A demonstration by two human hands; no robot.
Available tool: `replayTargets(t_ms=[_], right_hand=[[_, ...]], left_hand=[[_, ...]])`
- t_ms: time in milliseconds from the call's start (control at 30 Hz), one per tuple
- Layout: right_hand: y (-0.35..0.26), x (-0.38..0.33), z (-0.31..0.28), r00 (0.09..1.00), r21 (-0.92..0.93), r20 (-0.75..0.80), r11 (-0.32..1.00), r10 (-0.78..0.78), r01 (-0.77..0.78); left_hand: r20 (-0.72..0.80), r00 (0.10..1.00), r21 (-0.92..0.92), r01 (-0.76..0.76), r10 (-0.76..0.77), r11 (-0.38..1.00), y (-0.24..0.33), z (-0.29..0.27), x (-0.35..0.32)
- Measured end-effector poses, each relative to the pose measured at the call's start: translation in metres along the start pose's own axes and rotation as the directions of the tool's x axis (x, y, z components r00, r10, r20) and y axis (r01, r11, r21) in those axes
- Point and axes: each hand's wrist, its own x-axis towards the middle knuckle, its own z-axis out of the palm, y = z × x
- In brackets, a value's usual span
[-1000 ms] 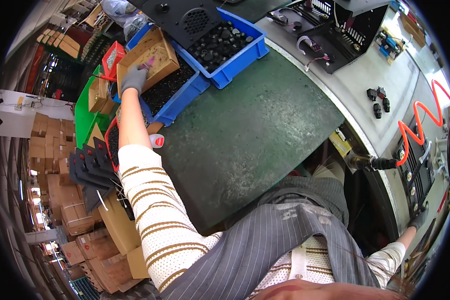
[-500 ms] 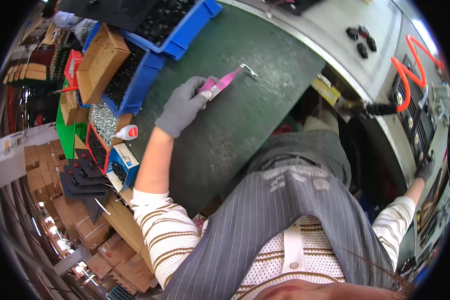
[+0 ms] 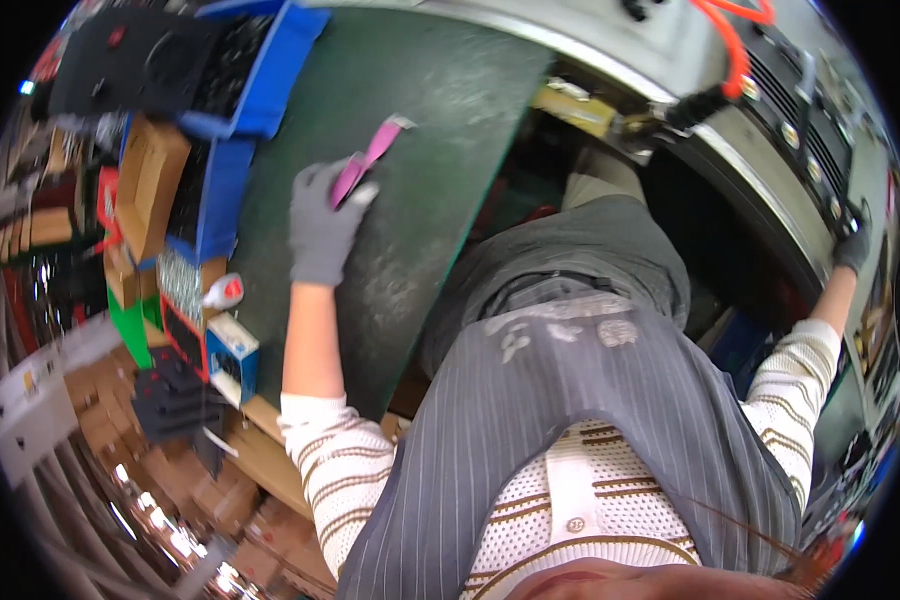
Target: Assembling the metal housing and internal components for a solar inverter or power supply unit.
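Observation:
My left hand (image 3: 322,225), in a grey glove, is closed around one end of a pink strip-like piece (image 3: 377,146) with a bright metal tip. The piece points up and away to the right, over the green-topped bench (image 3: 400,260). Blur hides the exact kind of this piece. Far to the right, my gloved right hand (image 3: 852,243) is stretched out to the end of a long black slatted part (image 3: 790,125) with round light-coloured spots. Its fingers are small and dark there, so their grip cannot be made out.
Blue bins (image 3: 275,75) with black parts stand at the far left, beside an open cardboard box (image 3: 145,205). A white bottle (image 3: 224,291) stands near a small blue-and-white box (image 3: 232,355). An orange coiled hose (image 3: 738,55) hangs at upper right, above a yellow box (image 3: 573,107).
My view has turned to the right, shifting the bench leftward. My left hand still holds the pink piece, now more upright and nearer the bins. My right hand stays by the black slatted part.

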Motion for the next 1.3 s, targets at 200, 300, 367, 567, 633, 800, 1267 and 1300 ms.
replayTargets(t_ms=[200,300,367,567,633,800,1267,1300], right_hand=[[-0.038,-0.037,0.031,0.974,0.479,0.032,0.853,0.223,-0.21],[-0.039,-0.042,0.029,0.977,0.66,0.118,0.72,0.18,-0.213],[-0.035,-0.041,0.026,0.975,0.715,0.143,0.664,0.168,-0.219],[-0.059,-0.064,0.032,0.983,0.671,0.15,0.72,0.103,-0.178],[-0.071,-0.072,0.035,0.984,0.638,0.159,0.752,0.085,-0.168],[-0.08,-0.077,0.046,0.974,0.64,0.205,0.739,0.099,-0.21],[-0.175,-0.099,0.08,0.84,0.157,0.524,0.985,-0.14,0.066],[-0.178,-0.096,0.086,0.774,0.074,0.551,0.943,-0.311,0.326]], left_hand=[[0.002,0.991,0.259,-0.127,0.131,0.958,-0.011,0.006,0.008],[-0.026,0.998,0.027,-0.062,0.063,0.998,0.02,0.003,0.013],[0.013,0.998,-0.188,0.061,-0.059,0.98,0.073,0.002,0.023],[0.221,0.747,-0.554,-0.433,0.627,0.711,0.257,0.033,0.056],[0.182,0.69,-0.549,-0.52,0.7,0.655,0.301,0.05,0.071],[0.083,0.752,-0.304,-0.606,0.654,0.735,0.362,0.094,0.112],[0.192,0.746,0.015,-0.652,0.637,0.758,0.429,0.105,0.148],[0.222,0.754,0.038,-0.64,0.618,0.768,0.431,0.104,0.149]])
